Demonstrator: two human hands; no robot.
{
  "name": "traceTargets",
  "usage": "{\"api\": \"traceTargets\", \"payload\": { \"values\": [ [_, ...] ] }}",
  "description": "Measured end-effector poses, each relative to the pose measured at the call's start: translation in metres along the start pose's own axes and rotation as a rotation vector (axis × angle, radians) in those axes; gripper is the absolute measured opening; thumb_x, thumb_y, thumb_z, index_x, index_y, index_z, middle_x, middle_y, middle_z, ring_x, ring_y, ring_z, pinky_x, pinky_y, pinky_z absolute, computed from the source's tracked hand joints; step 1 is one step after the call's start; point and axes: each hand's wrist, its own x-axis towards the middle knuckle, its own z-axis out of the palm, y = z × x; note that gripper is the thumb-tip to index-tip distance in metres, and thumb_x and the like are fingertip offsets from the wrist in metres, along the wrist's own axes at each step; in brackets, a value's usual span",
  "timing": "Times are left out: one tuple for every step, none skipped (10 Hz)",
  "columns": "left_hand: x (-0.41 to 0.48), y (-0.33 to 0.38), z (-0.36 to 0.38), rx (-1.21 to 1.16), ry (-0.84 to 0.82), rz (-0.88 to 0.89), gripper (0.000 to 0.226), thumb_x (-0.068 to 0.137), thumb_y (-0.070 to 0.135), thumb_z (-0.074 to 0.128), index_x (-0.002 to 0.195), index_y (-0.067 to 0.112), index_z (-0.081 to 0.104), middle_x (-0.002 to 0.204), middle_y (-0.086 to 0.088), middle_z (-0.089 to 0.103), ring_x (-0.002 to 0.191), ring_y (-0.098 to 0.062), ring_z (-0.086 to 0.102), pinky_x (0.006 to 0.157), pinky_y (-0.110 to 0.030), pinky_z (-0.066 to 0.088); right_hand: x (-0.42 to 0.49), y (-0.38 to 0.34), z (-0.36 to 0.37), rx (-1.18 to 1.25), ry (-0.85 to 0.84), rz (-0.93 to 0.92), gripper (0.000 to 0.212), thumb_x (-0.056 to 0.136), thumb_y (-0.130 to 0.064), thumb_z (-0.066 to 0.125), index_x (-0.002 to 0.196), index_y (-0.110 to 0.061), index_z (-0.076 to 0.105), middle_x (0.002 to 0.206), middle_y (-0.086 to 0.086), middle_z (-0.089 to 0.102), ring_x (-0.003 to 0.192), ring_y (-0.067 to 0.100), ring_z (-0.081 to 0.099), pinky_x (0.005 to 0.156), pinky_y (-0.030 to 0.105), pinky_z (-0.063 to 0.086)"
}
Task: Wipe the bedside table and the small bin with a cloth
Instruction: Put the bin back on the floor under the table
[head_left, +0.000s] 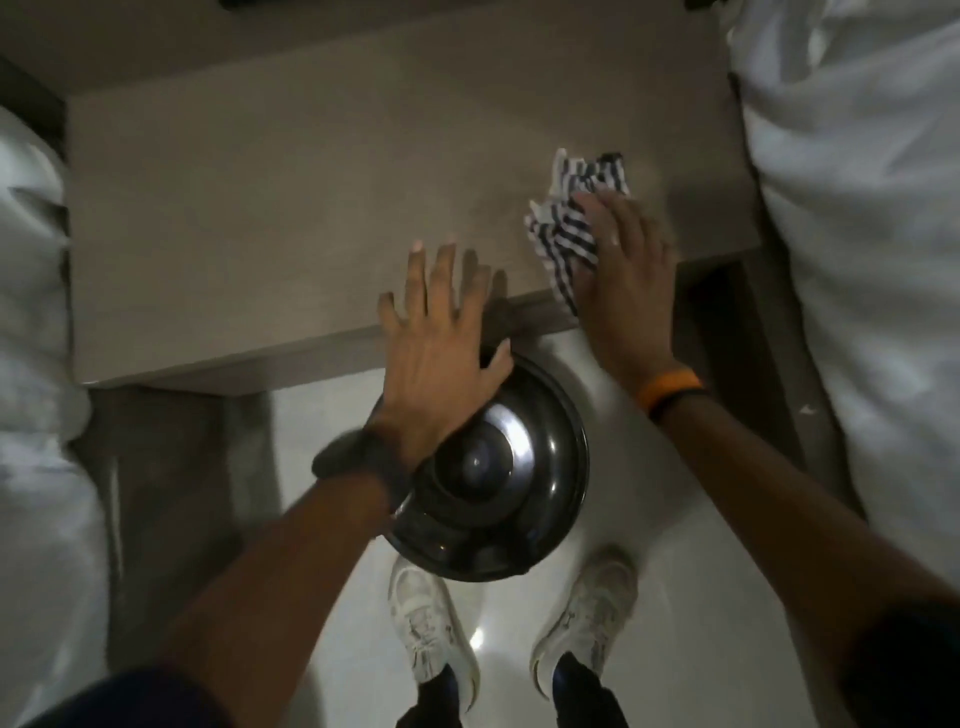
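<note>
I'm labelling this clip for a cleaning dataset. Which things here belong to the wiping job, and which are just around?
Job:
- cloth, pressed flat under right hand
- table
- bin on the floor
- left hand, open, empty

Just around:
- white bedding at both sides
- shoes
- wristbands

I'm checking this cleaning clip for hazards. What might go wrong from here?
The striped cloth sits at the bedside table's front edge under the right hand, so it may slip off. The small bin stands just in front of the shoes, so a step forward might knock it.
</note>
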Motion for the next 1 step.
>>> {"api": "traceTargets", "payload": {
  "values": [
    [0.0227, -0.0023, -0.0183, 0.036, -0.001, 0.013, 0.087, 0.094, 0.062, 0.047, 0.164, 0.018, 0.018, 0.174, -0.02, 0.011, 0.16, -0.044, 0.003, 0.119, -0.075, 0.022, 0.031, -0.0138, 0.001, -0.106, -0.224, 0.023, 0.064, 0.104, -0.035, 0.053, 0.162, -0.016, 0.031, 0.173, 0.014, 0.022, 0.162, 0.036, 0.02, 0.13, 0.057, 0.02]
  ]
}}
